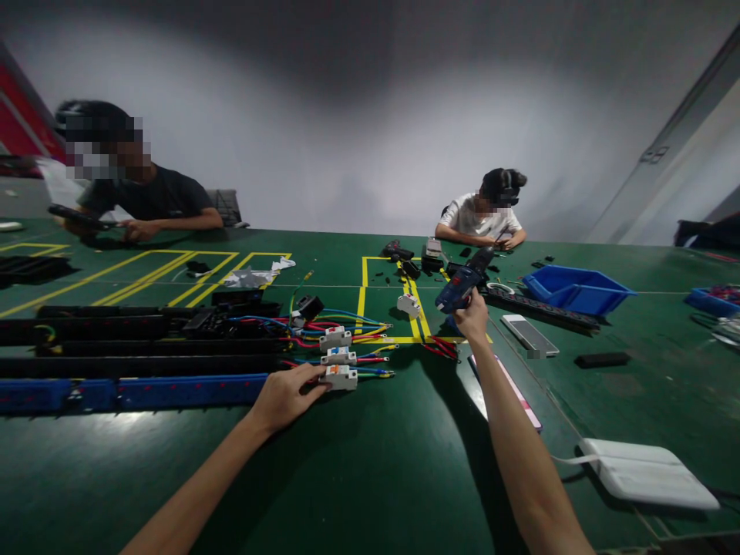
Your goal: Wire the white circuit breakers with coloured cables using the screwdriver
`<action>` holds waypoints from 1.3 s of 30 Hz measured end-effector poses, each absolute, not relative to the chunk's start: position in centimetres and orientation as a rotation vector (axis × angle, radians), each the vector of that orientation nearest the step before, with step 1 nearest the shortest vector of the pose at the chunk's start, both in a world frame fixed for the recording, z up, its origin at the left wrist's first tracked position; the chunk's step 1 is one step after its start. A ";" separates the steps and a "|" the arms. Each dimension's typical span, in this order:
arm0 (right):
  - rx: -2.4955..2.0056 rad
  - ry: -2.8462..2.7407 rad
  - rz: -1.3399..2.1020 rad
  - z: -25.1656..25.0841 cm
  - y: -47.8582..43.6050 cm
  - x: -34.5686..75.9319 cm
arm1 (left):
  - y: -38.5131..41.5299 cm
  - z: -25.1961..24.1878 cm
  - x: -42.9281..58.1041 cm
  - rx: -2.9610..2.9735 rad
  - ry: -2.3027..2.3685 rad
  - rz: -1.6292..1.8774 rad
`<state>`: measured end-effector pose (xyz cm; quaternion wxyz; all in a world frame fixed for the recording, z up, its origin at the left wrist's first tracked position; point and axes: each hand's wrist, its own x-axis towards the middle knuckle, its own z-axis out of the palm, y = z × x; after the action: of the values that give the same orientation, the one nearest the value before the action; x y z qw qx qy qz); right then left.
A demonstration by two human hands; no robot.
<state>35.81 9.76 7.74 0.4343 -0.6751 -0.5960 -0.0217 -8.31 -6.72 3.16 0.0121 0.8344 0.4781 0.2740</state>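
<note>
My left hand [290, 395] is closed on the left end of a white circuit breaker with an orange toggle [342, 378], thumb and fingers either side. Behind it lie a breaker with a blue toggle [338, 356] and one with a red toggle [334, 338], in a row. Coloured wires with lugs [381, 374] stick out to their right. My right hand [472, 314] is wrapped round the handle of a dark blue cordless drill [459, 289], held above the table with its chuck pointing away from me. A loose white breaker [408, 306] lies left of the drill.
Long black and blue power strips [190, 391] lie at left. A blue bin [578, 289], phones [529, 335] and a white power bank [647, 474] are at right. Red wires [442, 348] lie below the drill. Two people [162, 196] [479, 216] sit across the table.
</note>
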 end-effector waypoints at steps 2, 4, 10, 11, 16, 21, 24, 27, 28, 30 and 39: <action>-1.695 -1.473 -0.083 7.9 9.6 35.5 | -6.7 3.1 -8.3 2.596 1.499 0.845; -1.701 -1.452 -0.104 8.1 9.3 35.4 | -6.7 3.1 -8.3 2.597 1.494 0.836; -1.639 -1.361 -0.054 8.6 8.4 36.3 | -6.6 3.0 -8.4 2.582 1.507 0.823; -1.628 -1.330 -0.042 8.6 8.4 36.6 | -6.6 3.0 -8.4 2.577 1.511 0.817; -1.647 -1.285 0.012 8.1 9.1 37.6 | -6.7 2.9 -8.4 2.541 1.524 0.791; -1.640 -1.352 0.074 7.3 10.2 37.2 | -6.8 3.1 -8.3 2.555 1.535 0.798; -1.628 -1.395 0.080 7.0 10.4 36.9 | -6.8 3.1 -8.3 2.567 1.524 0.813; -1.650 -1.427 0.083 7.1 10.1 37.0 | -6.7 3.1 -8.4 2.584 1.500 0.829; -1.663 -1.441 0.083 7.2 9.9 37.0 | -6.7 3.1 -8.4 2.589 1.496 0.830; -1.702 -1.466 0.076 7.4 9.6 37.0 | -6.7 3.1 -8.4 2.596 1.496 0.831; -2.097 -1.624 0.170 11.1 7.7 37.7 | -6.7 3.2 -8.6 2.624 1.480 0.842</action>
<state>37.66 7.68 11.13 0.2396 -0.7661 -0.5931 0.0623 -8.56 -6.73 3.18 0.0066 0.8389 0.4730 0.2692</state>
